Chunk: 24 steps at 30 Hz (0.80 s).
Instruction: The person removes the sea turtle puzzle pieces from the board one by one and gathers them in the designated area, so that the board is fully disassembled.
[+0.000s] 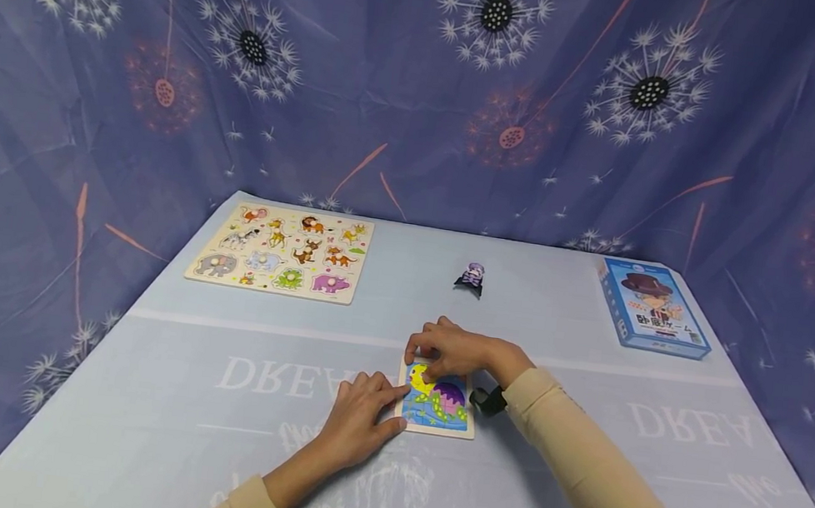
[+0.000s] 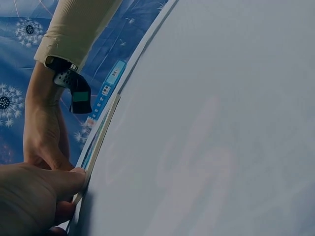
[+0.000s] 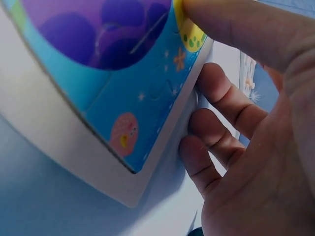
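A small jigsaw board, with a yellow, purple and green picture on blue, lies flat on the pale table in front of me. My left hand braces its left edge, with the thumb at the lower corner and fairly straight fingers against the side; in the left wrist view the thumb presses that thin edge. My right hand covers the board's far edge. In the right wrist view one finger presses down on the picture, while the other fingers curl against the board's rim.
A wooden animal peg puzzle lies at the back left. A blue game box sits at the back right and a small purple-and-black figure at the back centre. Patterned blue cloth hangs behind the table and at its sides.
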### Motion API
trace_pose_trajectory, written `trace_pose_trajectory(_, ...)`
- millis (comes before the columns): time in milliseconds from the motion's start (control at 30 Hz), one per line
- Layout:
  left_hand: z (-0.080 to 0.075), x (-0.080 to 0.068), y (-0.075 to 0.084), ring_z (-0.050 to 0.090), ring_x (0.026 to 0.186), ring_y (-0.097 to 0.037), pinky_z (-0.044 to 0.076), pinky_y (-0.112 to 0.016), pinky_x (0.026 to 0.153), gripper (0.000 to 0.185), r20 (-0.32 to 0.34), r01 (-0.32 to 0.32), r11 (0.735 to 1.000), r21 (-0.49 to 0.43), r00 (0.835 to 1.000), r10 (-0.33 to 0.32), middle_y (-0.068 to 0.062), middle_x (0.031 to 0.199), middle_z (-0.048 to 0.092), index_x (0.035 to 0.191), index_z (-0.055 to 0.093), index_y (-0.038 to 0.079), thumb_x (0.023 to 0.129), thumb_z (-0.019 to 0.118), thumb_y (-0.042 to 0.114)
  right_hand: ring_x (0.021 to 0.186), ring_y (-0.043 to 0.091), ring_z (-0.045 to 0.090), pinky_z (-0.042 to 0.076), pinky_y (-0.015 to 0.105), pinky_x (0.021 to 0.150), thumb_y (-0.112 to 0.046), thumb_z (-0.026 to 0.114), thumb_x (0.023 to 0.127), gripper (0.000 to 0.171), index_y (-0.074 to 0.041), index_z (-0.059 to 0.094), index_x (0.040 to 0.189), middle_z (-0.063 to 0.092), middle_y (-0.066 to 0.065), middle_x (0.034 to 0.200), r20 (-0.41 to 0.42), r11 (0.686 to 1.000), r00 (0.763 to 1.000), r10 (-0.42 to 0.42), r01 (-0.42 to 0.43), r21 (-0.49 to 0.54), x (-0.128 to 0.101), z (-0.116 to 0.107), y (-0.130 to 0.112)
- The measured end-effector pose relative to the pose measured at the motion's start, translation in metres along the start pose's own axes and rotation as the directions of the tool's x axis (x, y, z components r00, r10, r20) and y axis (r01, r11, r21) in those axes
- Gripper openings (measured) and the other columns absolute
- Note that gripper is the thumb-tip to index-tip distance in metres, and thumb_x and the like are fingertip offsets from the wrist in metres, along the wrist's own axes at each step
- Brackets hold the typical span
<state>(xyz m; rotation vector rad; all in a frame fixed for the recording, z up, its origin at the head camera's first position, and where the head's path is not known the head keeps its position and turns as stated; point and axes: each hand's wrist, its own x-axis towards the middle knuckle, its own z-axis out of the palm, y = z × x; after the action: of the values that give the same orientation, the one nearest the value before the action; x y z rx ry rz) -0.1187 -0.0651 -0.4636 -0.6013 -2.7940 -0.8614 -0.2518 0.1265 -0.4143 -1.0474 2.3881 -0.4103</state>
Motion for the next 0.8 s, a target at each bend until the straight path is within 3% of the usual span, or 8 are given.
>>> trace_pose_trajectory(133, 0.0, 0.0, 0.0, 0.037, 0.081, -0.008, 0.021, -0.027, 0.07, 0.043, -0.002, -0.005, 1.0, 0.01, 1.0, 0.005, 0.006, 0.094, 0.054, 0.121, 0.066, 0.016, 0.08, 0.071, 0.027, 0.095, 0.015, 0.039, 0.036, 0.034, 0.082, -0.021, 0.071, 0.082, 0.028, -0.035, 0.06, 0.104, 0.053, -0.007, 0.101, 0.005, 1.0, 1.0, 0.005, -0.005, -0.006, 0.001, 0.0, -0.001)
trace_pose_trajectory(433, 0.001, -0.001, 0.0, 0.039, 0.084, -0.008, 0.022, -0.027, 0.07, 0.044, -0.01, -0.004, 1.0, 0.003, 1.0, 0.004, 0.006, 0.095, 0.054, 0.122, 0.066, 0.015, 0.079, 0.072, 0.027, 0.094, 0.017, 0.039, 0.035, 0.034, 0.08, -0.017, 0.071, 0.078, 0.031, -0.033, 0.059, 0.102, 0.052, -0.006, 0.098, -0.026, 0.999, 1.0, -0.007, 0.008, 0.036, 0.002, 0.001, -0.002)
trace_pose_trajectory(633, 0.001, -0.001, 0.0, 0.038, 0.083, -0.008, 0.022, -0.027, 0.071, 0.045, -0.013, -0.006, 1.0, 0.009, 1.0, 0.006, 0.007, 0.095, 0.054, 0.122, 0.066, 0.016, 0.079, 0.072, 0.026, 0.092, 0.016, 0.04, 0.036, 0.033, 0.078, -0.019, 0.072, 0.078, 0.037, -0.033, 0.059, 0.109, 0.055, -0.006, 0.098, -0.13, 0.996, 0.992, 0.002, 0.009, 0.086, -0.004, 0.012, 0.003)
trace_pose_trajectory(800, 0.001, -0.002, 0.0, 0.038, 0.082, -0.008, 0.022, -0.026, 0.069, 0.045, -0.023, -0.016, 1.0, 0.022, 1.0, 0.017, 0.007, 0.094, 0.054, 0.122, 0.065, 0.016, 0.079, 0.072, 0.027, 0.088, 0.013, 0.04, 0.036, 0.03, 0.077, -0.027, 0.073, 0.079, 0.042, -0.023, 0.061, 0.119, 0.057, -0.006, 0.097, -0.284, 0.998, 0.958, 0.04, -0.025, 0.056, -0.013, 0.027, 0.002)
